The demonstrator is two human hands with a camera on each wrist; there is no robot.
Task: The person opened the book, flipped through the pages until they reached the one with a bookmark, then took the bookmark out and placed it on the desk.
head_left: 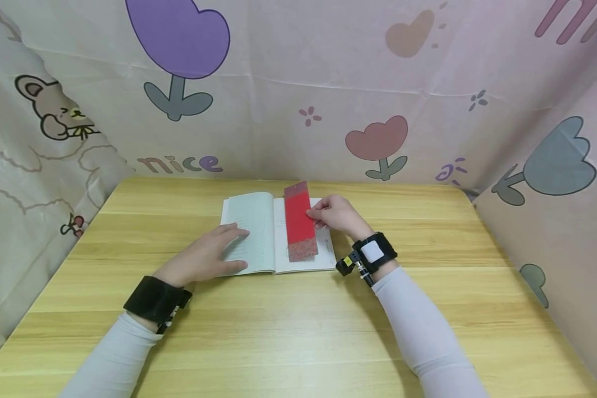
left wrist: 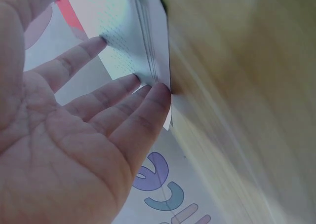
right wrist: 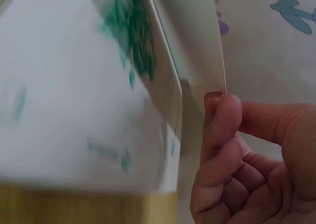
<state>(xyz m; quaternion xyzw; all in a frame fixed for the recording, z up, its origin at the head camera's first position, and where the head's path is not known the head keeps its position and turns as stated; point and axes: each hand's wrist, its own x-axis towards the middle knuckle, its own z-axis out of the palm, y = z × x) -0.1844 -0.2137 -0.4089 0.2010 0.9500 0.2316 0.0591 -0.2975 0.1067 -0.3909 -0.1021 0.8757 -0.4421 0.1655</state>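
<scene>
An open book [head_left: 251,237] lies on the table, its left page pale green and its right page white. My left hand [head_left: 206,254] rests on the left page, fingers spread; from the left wrist its fingertips meet the book's outer edge [left wrist: 154,41]. Over the right page is a long red bookmark [head_left: 300,218] with patterned, duller ends. My right hand [head_left: 340,215] pinches the bookmark's right edge between thumb and forefinger. Seen from the right wrist, the bookmark's pale underside [right wrist: 200,46] stands above the page [right wrist: 59,95], which carries green print.
The wooden table [head_left: 298,331] stretches in front of the book and to both sides. A printed cloth [head_left: 278,72] with flowers and a bear hangs behind the table and along its sides. Each wrist wears a black camera strap [head_left: 154,298].
</scene>
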